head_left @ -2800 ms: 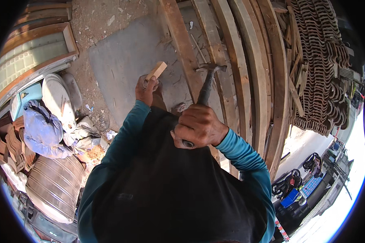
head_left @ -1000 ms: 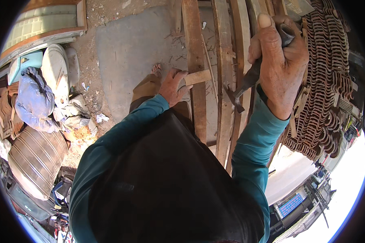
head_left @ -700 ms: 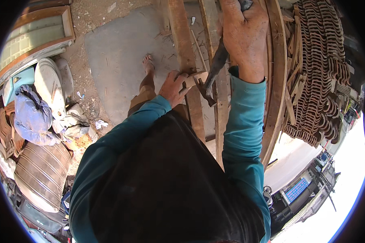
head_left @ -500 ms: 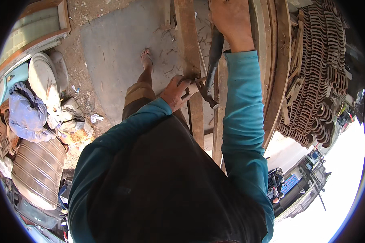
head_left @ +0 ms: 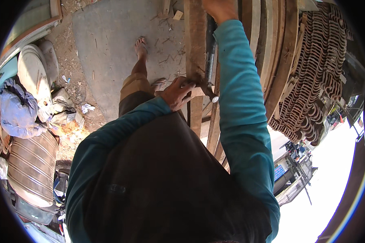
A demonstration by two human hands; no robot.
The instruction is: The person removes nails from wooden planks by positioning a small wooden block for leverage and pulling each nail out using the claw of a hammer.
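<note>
Hammer (head_left: 210, 69) with its head (head_left: 213, 97) down at a small wood block (head_left: 197, 92), which lies against the near end of a long plank (head_left: 195, 48) running away from the viewer. The left hand (head_left: 177, 93) has its fingers curled together, pinching the block in place on the plank. The right hand (head_left: 220, 7), at the top edge of the view, grips the far end of the hammer handle; its fingers are cut off by the frame, so how they close cannot be told, though the handle is plainly held.

Judged from this pose, a sound blow calls for the block to be pressed flat and steady, the left fingertips kept clear of the hammer head, and the stroke kept in line with the plank so the head lands square.

More planks (head_left: 267, 48) lie beside the first, and a stack of curved roof tiles (head_left: 316, 73) stands to their right. A sandalled foot (head_left: 140, 45) rests on the concrete slab (head_left: 105, 48).

Containers: on the left a ribbed barrel (head_left: 30, 166) lies on its side, contents unseen; a blue cloth bundle (head_left: 15, 109) and a pale sack (head_left: 33, 73) sit tied or folded near it, what they hold not visible
</note>
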